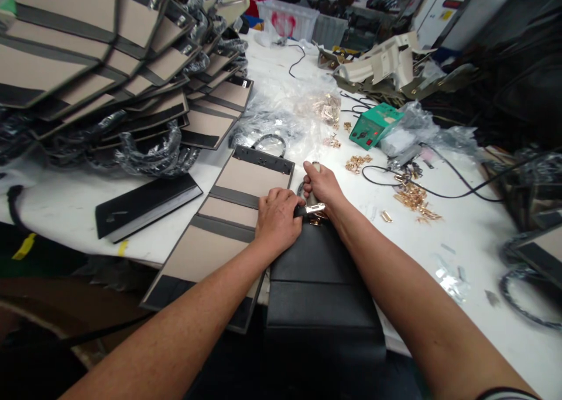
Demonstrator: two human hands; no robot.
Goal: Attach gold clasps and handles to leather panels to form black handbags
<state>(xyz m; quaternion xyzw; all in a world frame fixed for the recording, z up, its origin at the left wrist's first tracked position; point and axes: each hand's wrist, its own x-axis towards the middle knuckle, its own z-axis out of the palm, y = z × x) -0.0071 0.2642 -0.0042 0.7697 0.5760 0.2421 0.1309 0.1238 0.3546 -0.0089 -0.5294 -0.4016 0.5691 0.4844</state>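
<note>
My left hand (278, 218) lies at the right edge of an opened-out panel (219, 248) with beige sections and dark grey bands. Its fingers close on the black end of a slim piece with a shiny metal part (315, 208); I cannot make out its exact kind. Just beyond, my right hand (324, 184) is wrapped in a fist round a pale upright handle (315, 167), whose lower end is mostly hidden. Under both hands lies a smooth black leather-like panel (316, 271), with small gold metal pieces (317, 218) at its far edge.
A tall stack of similar beige-and-black panels (88, 54) with plastic-wrapped handles rises at the left. A black folded piece (147, 207) lies before it. At the right are gold fittings (415, 200), a green box (375, 125) and black cables. Clear plastic (281, 119) lies beyond.
</note>
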